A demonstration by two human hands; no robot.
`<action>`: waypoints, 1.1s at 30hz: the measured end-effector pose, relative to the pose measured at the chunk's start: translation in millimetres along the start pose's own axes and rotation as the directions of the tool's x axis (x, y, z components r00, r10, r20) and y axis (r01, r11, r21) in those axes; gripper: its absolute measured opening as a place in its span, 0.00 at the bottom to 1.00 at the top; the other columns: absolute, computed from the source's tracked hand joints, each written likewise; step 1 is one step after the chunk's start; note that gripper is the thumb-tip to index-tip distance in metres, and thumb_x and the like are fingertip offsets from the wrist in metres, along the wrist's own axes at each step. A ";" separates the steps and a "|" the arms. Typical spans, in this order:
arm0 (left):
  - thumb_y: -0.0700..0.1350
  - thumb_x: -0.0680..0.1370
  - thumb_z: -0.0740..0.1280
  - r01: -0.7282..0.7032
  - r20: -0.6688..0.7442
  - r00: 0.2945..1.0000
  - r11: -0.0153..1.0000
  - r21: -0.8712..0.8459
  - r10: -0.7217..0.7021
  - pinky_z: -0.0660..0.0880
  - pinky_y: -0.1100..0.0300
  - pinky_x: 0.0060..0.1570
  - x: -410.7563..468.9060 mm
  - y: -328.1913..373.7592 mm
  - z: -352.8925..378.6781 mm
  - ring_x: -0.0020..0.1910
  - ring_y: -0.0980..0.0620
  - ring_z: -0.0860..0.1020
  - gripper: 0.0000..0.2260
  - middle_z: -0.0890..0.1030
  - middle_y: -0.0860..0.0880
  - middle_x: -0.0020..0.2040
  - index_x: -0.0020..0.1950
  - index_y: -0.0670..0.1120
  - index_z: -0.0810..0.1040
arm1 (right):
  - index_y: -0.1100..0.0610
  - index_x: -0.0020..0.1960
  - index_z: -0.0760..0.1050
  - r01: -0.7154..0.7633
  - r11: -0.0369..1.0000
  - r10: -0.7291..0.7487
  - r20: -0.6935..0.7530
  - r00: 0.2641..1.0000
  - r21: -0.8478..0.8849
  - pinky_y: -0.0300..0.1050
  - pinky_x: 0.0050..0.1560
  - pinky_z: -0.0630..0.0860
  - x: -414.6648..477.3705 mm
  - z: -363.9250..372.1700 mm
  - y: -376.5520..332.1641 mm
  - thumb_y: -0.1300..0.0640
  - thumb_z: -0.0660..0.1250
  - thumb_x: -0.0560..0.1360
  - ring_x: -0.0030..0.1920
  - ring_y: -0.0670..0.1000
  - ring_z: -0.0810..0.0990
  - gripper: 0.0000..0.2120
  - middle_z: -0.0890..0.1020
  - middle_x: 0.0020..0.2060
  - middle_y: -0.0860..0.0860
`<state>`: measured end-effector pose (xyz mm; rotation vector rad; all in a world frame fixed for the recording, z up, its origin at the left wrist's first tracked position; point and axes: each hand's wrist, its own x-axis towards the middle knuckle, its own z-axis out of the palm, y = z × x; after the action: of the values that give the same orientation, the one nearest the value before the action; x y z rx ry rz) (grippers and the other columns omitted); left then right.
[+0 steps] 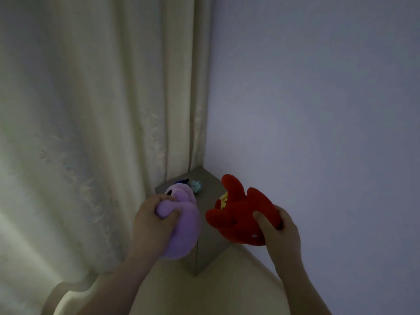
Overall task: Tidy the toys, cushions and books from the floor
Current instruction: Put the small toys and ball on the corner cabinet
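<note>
My left hand [151, 220] grips a soft purple plush toy [184, 226] with a white and black face, fingers squeezing its upper part. My right hand [280, 233] holds a red plush toy [238, 214] with rounded lobes and a yellow patch, thumb pressed on its near side. Both toys hang above a grey box-like stand [211, 244] in the room's corner. On the stand's far end sit a small teal patterned ball [196, 186] and a dark blue item [183, 181], partly hidden behind the purple toy.
A long cream curtain [91, 133] fills the left side, reaching down beside the stand. A plain pale wall [318, 110] covers the right. Pale floor [204, 294] shows below the stand between my forearms.
</note>
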<state>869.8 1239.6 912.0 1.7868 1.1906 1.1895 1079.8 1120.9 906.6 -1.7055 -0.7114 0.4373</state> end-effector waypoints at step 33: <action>0.47 0.72 0.70 0.096 0.098 0.988 0.974 0.207 -0.118 0.70 0.67 0.37 405.1 -125.2 237.5 0.39 0.60 0.76 0.08 0.81 0.50 0.41 0.49 0.47 0.79 | 0.54 0.66 0.70 -0.265 0.958 0.272 0.053 0.961 -0.105 0.50 0.53 0.78 457.5 161.5 83.8 0.50 0.68 0.76 0.51 0.54 0.79 0.21 0.79 0.53 0.52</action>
<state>1118.9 1651.6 846.1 1.8829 1.3644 0.9241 1338.0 1531.6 822.2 -1.8962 -0.5568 0.6609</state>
